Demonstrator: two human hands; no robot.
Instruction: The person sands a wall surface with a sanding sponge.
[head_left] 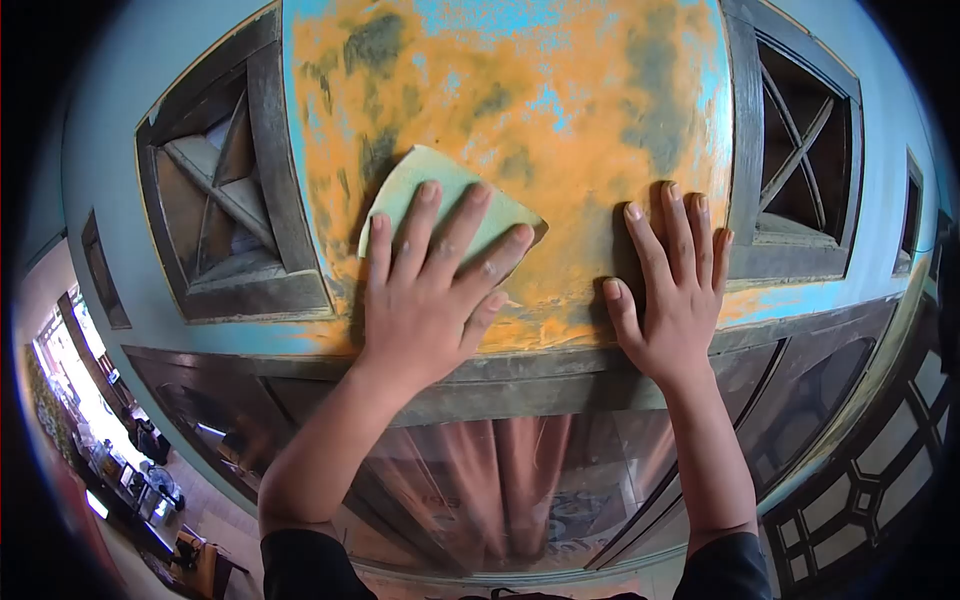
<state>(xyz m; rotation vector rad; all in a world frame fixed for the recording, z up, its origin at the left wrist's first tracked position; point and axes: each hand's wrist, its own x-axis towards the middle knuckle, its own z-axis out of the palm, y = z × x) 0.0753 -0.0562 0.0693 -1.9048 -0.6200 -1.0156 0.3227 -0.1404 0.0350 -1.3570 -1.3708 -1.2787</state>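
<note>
My left hand (425,285) presses a pale green sheet of sandpaper (425,175) against a wall panel (560,190), holding it there under spread fingers. One corner of the sheet sticks up above the fingertips, and its right edge shows beside the index finger. The panel is patchy orange, with blue and dark grey marks showing through. To the right, my right hand (672,290) lies open on the same panel, its fingers pointing up and nothing in it. The sandpaper's underside is mostly hidden.
Dark wooden vent frames with crossed bars flank the panel, one at left (270,170) and one at right (745,160). Below runs a wooden ledge (530,385) over glass with a reddish curtain (500,480). A bright room with furniture shows at lower left.
</note>
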